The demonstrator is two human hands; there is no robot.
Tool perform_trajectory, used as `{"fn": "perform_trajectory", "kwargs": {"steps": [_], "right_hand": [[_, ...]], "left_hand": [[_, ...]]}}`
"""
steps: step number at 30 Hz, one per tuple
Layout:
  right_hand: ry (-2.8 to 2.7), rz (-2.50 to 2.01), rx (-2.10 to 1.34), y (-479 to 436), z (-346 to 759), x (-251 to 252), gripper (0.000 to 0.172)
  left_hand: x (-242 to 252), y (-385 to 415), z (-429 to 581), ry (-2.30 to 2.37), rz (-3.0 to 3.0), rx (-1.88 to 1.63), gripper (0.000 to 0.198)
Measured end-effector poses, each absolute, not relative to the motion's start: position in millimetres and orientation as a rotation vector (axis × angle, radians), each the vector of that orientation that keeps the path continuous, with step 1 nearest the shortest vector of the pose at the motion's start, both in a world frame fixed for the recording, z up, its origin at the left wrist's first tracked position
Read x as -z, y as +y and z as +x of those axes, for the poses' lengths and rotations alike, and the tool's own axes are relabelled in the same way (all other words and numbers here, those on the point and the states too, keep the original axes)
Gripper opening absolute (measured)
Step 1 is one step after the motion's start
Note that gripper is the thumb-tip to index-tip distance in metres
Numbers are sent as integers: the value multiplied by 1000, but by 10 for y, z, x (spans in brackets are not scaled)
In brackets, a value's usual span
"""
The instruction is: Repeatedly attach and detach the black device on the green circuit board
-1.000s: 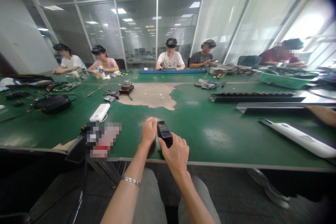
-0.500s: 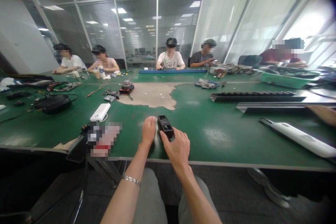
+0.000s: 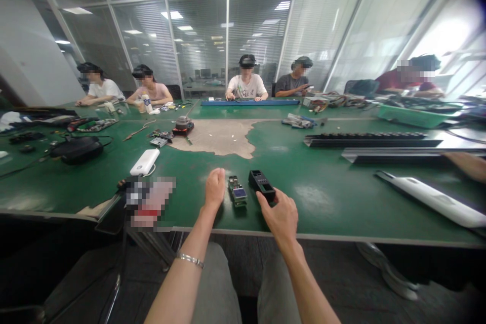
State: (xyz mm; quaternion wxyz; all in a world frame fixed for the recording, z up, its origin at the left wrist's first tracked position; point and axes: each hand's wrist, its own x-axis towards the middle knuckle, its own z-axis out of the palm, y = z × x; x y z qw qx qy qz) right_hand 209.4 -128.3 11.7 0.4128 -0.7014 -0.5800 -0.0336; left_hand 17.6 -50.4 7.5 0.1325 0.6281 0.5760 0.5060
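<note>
In my right hand is a black plastic casing with rectangular openings along its top, gripped near its closer end. To the left of the casing, apart from it, a green circuit board assembly with a small bluish display lies on the green table. My left hand rests closed on the tabletop, just left of the circuit board. Its curled fingers hide whatever may be inside them.
A white power bank with a cable lies at the left. To the right are a long white device and black metal rails. A green basket stands farther back. Several people sit across the table.
My right hand has moved right with the black casing, and the circuit board assembly now shows between the casing and my left hand. The left hand has stayed in place.
</note>
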Motion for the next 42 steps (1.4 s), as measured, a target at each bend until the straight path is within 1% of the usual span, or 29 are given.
{"fn": "perform_trajectory", "kwargs": {"steps": [4,12,14,18,20,23,29,34,38,42], "right_hand": [[-1481,-1790,89,-1283,2105,-26,47],[-1538,-1812,165,-1342,2065,-51,44],[-1537,-1825,172,-1351,2056,-54,49],[-1510,-1850,199,-1350,2040,-48,67],[-1502,-1849,199,-1348,2037,-48,71],[-1502,-1835,196,-1353,2041,-53,68],[-1500,-1754,173,-1365,2061,-24,52],[-1398,-1704,106,-1370,2066,-90,48],[-1304,-1648,29,-1401,2000,-296,47],[-1353,-1577,25,-1443,1816,-467,47]], "left_hand": [[-70,-495,177,1669,1831,-1475,42],[-75,-504,187,1673,1840,-1468,40],[-76,-510,188,1675,1840,-1471,40],[-79,-518,190,1678,1842,-1470,40],[-80,-520,191,1677,1842,-1468,40],[-81,-521,189,1666,1852,-1464,41],[-70,-505,184,1669,1833,-1461,41],[-33,-472,174,1669,1801,-1489,43],[-28,-454,176,1698,1770,-1489,41],[-47,-464,172,1740,1723,-1485,39]]}}
